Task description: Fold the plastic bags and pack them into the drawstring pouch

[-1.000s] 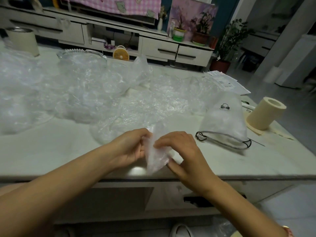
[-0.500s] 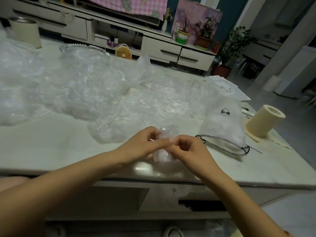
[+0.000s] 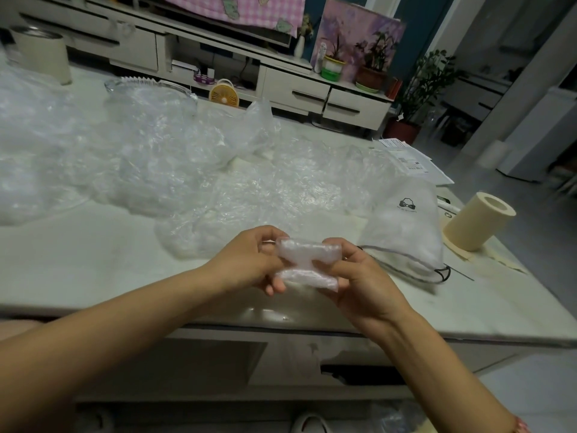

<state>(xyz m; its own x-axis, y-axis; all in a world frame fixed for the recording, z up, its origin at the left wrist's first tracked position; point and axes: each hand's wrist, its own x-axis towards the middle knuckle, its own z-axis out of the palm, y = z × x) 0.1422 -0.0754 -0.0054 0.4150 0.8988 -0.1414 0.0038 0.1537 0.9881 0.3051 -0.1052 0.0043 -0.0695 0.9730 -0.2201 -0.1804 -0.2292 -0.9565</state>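
Forearms reach in from the lower corners and meet over the near edge of the desk [image 3: 93, 270]. The left hand [image 3: 246, 260] and the right hand [image 3: 362, 279] face each other, wrists bent inward. Between them sits a folded plastic bag [image 3: 307, 260], a small flattened packet. The fingers [image 3: 276, 285] of both hands are curled round its ends, with the thumbs pinching across its middle. The drawstring pouch [image 3: 406, 232] lies on the desk just right of the right hand, its dark cord at the near end. Loose plastic bags [image 3: 156, 164] are heaped across the far side.
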